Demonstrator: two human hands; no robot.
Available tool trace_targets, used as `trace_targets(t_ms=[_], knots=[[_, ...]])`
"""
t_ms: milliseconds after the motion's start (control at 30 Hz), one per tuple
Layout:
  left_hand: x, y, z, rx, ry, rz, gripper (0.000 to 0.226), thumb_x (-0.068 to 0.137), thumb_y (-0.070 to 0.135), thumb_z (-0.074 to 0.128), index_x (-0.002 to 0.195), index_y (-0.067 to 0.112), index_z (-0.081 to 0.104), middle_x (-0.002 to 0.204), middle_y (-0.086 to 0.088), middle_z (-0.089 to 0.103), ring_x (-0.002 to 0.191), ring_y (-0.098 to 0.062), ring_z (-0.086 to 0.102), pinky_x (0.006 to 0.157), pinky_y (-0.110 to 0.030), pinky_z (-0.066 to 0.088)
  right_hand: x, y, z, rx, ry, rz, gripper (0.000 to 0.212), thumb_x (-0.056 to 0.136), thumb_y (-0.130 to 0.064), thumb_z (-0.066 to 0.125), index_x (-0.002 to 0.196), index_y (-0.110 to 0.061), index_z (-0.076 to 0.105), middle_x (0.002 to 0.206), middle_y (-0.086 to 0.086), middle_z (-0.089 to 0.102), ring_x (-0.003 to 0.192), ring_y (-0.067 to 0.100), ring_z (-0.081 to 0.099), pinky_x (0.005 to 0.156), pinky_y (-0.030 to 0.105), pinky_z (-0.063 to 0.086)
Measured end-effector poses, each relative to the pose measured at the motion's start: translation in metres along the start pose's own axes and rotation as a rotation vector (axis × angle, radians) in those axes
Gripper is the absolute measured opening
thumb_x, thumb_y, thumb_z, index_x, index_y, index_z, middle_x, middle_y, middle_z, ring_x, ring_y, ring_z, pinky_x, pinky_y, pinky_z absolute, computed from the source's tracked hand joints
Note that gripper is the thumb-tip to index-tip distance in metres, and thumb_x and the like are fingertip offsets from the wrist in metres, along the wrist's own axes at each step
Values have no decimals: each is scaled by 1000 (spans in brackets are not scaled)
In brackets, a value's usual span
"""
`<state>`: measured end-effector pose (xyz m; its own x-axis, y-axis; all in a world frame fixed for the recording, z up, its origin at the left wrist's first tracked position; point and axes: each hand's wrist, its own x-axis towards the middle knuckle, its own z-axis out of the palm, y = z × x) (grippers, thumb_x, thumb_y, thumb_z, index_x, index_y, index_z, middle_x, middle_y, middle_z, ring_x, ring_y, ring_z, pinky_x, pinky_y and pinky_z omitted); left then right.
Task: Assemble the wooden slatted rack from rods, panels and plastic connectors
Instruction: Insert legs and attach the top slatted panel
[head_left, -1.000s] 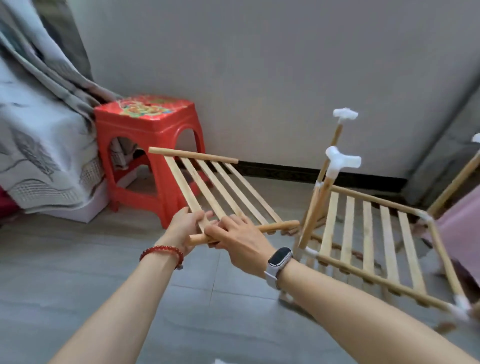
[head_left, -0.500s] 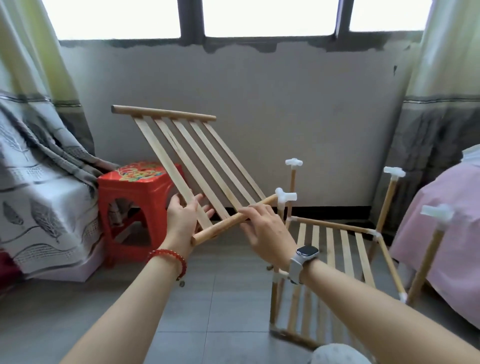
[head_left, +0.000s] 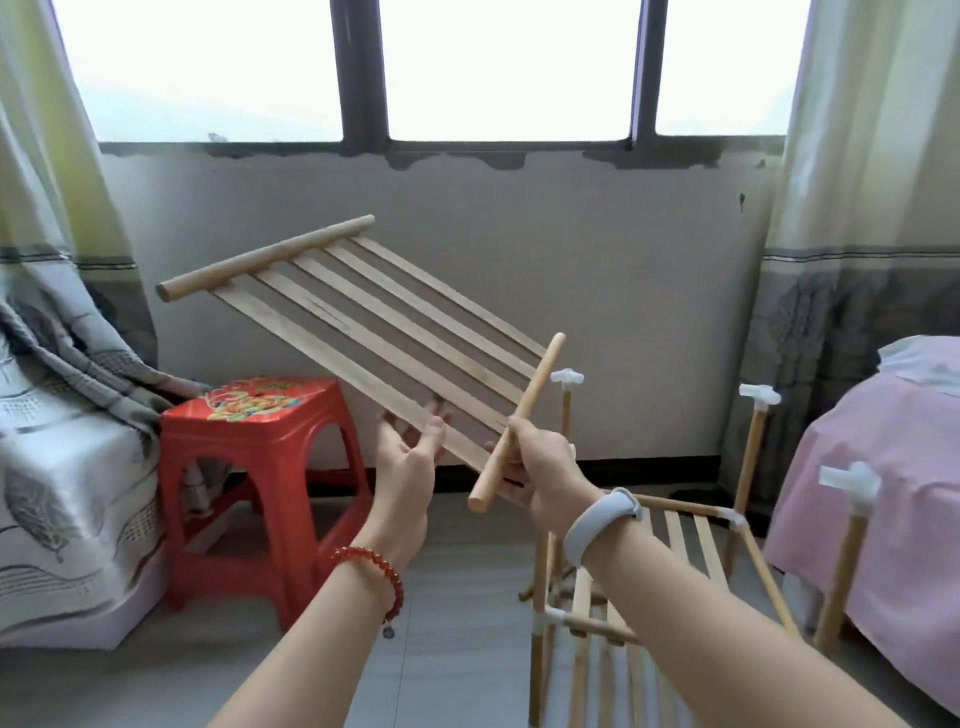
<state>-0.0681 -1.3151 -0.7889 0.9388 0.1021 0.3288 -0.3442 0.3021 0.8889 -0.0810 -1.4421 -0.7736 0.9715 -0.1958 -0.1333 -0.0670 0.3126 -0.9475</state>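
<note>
A loose wooden slatted panel (head_left: 374, 332) is raised in mid-air, tilted, with a round rod along each end. My right hand (head_left: 540, 467) grips the near end rod. My left hand (head_left: 410, 452) lies under the slats with straight fingers, holding them up from below. The partly built rack (head_left: 691, 540) stands on the floor at lower right: a slatted shelf between upright rods, joined by white plastic connectors (head_left: 852, 480), with more white connectors on the rod tops.
A red plastic stool (head_left: 260, 467) stands left of my hands. A patterned cloth-covered bed (head_left: 57, 467) is at far left, a pink-covered bed (head_left: 893, 493) at right. Wall and window lie ahead, grey tile floor below.
The panel has risen and turned clockwise, its far rod now pointing up-left. My left hand let go of the near rod and moved under the slats. The view tilted upward.
</note>
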Motion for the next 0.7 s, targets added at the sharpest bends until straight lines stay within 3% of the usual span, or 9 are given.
trace_targets(t_ms=[67, 133, 200, 300, 367, 433, 500, 567, 700], knots=[[1, -4, 14, 66, -125, 33, 40, 94, 16, 53, 128, 28, 36, 132, 4, 54, 126, -13, 47, 110, -41, 31, 8, -17, -12, -50, 98, 24, 22, 95, -31, 50, 87, -11, 52, 68, 4, 61, 63, 16, 59, 50, 27, 48], [2, -6, 29, 153, -301, 72, 31, 93, 20, 54, 117, 35, 40, 127, 18, 56, 121, 1, 48, 101, -21, 35, 16, -24, -25, -35, 197, -2, 20, 97, -26, 42, 86, -10, 47, 64, 4, 54, 51, 14, 57, 43, 23, 44], [10, -14, 46, 228, -478, 84, 28, 93, 20, 54, 116, 31, 44, 124, 22, 56, 116, 10, 49, 90, -10, 41, 23, -26, -48, 10, 320, -42, 23, 99, -24, 35, 101, -5, 48, 62, 4, 55, 38, 11, 58, 36, 19, 42], [27, -50, 57, 369, -514, 13, 38, 92, 29, 56, 128, 28, 42, 137, 10, 47, 125, -4, 45, 93, -16, 39, 32, -21, -95, 84, 464, -77, 35, 100, -26, 33, 119, 0, 46, 75, 6, 55, 34, 6, 57, 32, 16, 41], [36, -83, 57, 513, -485, -118, 56, 92, 31, 56, 141, 21, 31, 141, 5, 38, 130, -13, 39, 94, -21, 37, 35, -14, -128, 127, 522, -57, 33, 100, -27, 35, 116, -1, 46, 76, 5, 53, 41, 9, 60, 34, 17, 42], [42, -120, 59, 625, -568, -194, 53, 94, 22, 53, 142, 15, 30, 133, 6, 44, 125, -14, 44, 89, -21, 39, 39, -7, -157, 111, 556, -11, 29, 100, -28, 38, 112, -4, 49, 73, 4, 54, 55, 11, 59, 43, 23, 42], [49, -147, 64, 693, -614, -202, 35, 95, 12, 48, 130, 11, 43, 115, 4, 54, 112, -16, 52, 85, -23, 44, 43, -1, -179, 72, 579, 41, 29, 99, -30, 38, 107, -5, 52, 69, 4, 56, 61, 13, 57, 48, 26, 40], [54, -157, 65, 720, -591, -212, 21, 94, 6, 47, 111, 14, 54, 105, 1, 61, 105, -20, 59, 91, -33, 48, 47, 3, -193, 81, 585, 75, 32, 98, -30, 39, 105, -4, 57, 62, 4, 59, 60, 15, 57, 47, 27, 40], [44, -166, 59, 770, -618, -145, 24, 92, 1, 51, 88, 24, 56, 91, 3, 68, 93, -12, 65, 89, -39, 52, 56, 11, -217, 77, 612, 69, 37, 98, -24, 39, 128, -3, 47, 40, -3, 59, 37, 8, 59, 32, 16, 40]])
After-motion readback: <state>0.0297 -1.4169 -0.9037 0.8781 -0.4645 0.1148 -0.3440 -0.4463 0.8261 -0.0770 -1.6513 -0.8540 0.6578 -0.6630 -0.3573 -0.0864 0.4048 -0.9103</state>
